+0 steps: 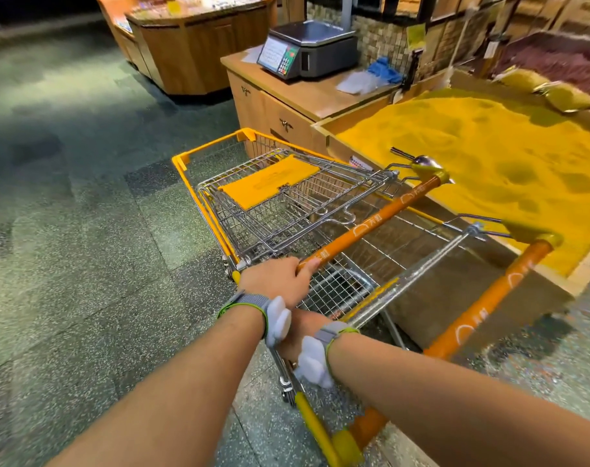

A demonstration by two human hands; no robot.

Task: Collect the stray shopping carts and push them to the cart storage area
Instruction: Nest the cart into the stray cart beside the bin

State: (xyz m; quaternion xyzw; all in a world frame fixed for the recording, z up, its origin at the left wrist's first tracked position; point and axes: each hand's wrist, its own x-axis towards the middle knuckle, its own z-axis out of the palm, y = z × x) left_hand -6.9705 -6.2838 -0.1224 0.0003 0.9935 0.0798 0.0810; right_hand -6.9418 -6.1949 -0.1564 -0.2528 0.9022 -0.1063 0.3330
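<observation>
Two wire shopping carts with yellow trim are nested together on the floor, angled to the upper left. The front cart (270,203) has a folded yellow child-seat flap and an orange handle (371,224). My left hand (276,281) is closed around the left end of that handle. The rear cart's orange handle (489,298) runs along the lower right. My right hand (303,332) is mostly hidden under my left wrist and appears to be closed on the rear cart's top rail (404,284). Both wrists wear bands with white sensors.
A wooden bin heaped with yellow powder (489,146) presses close along the carts' right side. Ahead of it stands a wooden counter (270,106) with a weighing scale (307,48). A wooden display island (192,45) is farther back. Speckled tile floor (84,230) spreads out to the left.
</observation>
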